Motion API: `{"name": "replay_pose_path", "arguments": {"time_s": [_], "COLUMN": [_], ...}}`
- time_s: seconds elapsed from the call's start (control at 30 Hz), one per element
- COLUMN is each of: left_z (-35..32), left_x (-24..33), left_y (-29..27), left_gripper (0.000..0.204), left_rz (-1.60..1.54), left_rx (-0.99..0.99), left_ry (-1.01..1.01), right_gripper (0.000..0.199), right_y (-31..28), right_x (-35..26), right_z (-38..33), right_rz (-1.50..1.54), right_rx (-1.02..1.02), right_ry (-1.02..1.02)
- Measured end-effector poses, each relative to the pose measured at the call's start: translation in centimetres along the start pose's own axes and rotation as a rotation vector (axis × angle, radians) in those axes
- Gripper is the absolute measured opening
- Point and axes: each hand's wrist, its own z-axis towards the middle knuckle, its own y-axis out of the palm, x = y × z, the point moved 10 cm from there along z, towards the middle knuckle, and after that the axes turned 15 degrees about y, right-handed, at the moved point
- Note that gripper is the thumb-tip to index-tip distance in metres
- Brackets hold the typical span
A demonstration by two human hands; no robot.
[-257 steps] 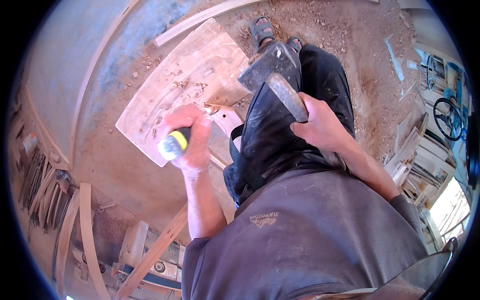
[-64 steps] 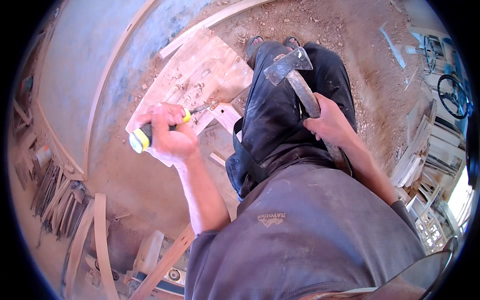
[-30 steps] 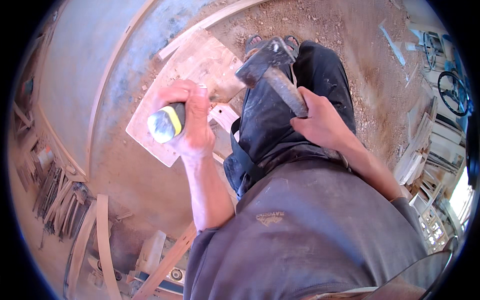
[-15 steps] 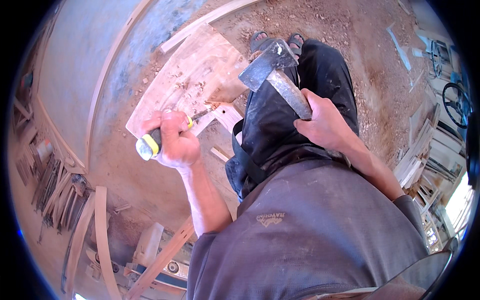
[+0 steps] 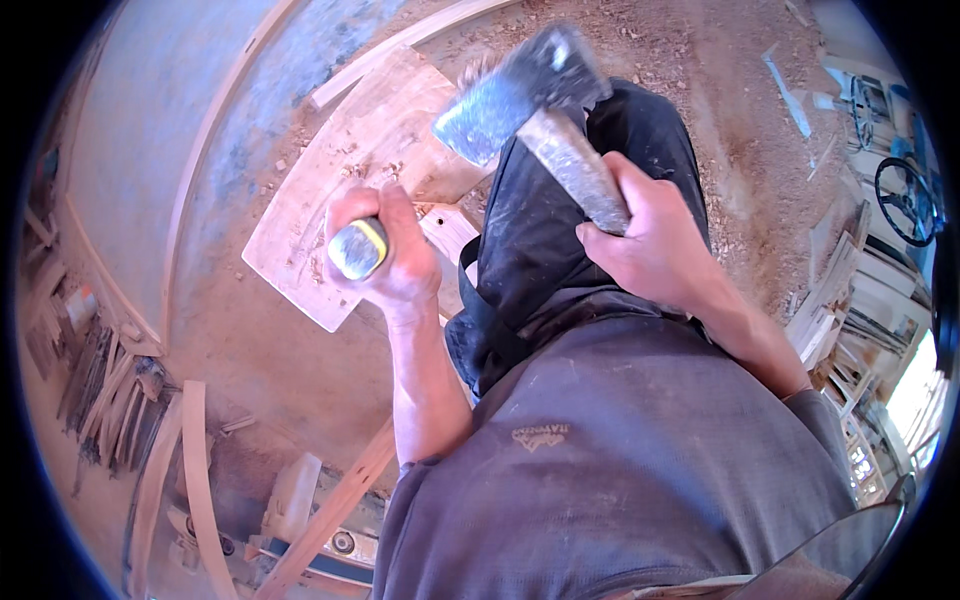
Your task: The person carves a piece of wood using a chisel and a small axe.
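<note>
My left hand [image 5: 395, 245] is closed round the handle of a chisel [image 5: 358, 249], whose yellow-rimmed, metal-capped butt end points up at me. The chisel's blade is hidden behind the hand. Below lies a flat wooden board [image 5: 300, 240] strewn with shavings, and a narrower wood piece with a dark round hole [image 5: 449, 228] shows beside my leg. My right hand [image 5: 655, 235] grips the pale, worn haft of a hatchet [image 5: 545, 95]. Its broad steel head is raised over my knee, up and to the right of the chisel, apart from it and slightly blurred.
Long curved wood strips [image 5: 205, 150] lie on the floor at left. Thin offcuts [image 5: 110, 390] are heaped at far left. A reddish plank [image 5: 335, 510] slants at lower left. Chips litter the dirt floor [image 5: 740, 130]; a black steering wheel [image 5: 908, 200] and stacked lumber [image 5: 835, 290] stand at right.
My left hand has moved right and tipped the chisel so its butt faces up; the blade that showed before is hidden. The hatchet head has come up closer and a little left.
</note>
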Motion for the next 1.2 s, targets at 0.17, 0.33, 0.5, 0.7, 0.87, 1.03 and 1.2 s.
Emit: {"name": "replay_pose_path", "arguments": {"time_s": [0.17, 0.33, 0.5, 0.7, 0.87, 1.03, 1.2], "left_z": [0.4, 0.6, -0.1, -1.2, 0.6, -1.4, -1.5], "left_x": [0.3, 2.5, 0.9, 0.5, 2.6, 0.4, 0.6], "left_y": [0.7, -0.7, -1.7, -2.2, -1.3, -0.8, -1.0], "left_gripper": [0.011, 0.024, 0.009, 0.013, 0.018, 0.014, 0.009], "left_rz": [0.019, -0.003, -0.029, -0.028, -0.143, -0.127, -0.172], "left_rx": [0.015, 0.04, 0.104, 0.103, 0.096, -0.071, -0.104], "left_ry": [-0.058, 0.204, 0.012, -0.038, 0.039, -0.09, -0.096], "right_gripper": [0.027, 0.024, 0.027, 0.027, 0.028, 0.036, 0.031], "right_y": [-3.4, 2.7, -0.6, -3.0, 2.9, -0.8, 2.4], "right_x": [-6.5, -8.3, -11.3, -15.0, -9.8, -12.9, -11.7], "right_z": [-4.1, -2.8, -5.2, -10.6, -4.2, -8.1, -8.1], "right_rz": [0.218, -0.479, -0.235, 0.19, -0.601, -0.3, -0.585], "right_rx": [0.227, 0.008, 0.151, 0.189, 0.041, 0.258, 0.297], "right_ry": [-0.429, -0.519, -0.53, -0.693, -0.471, -0.561, -0.586]}}
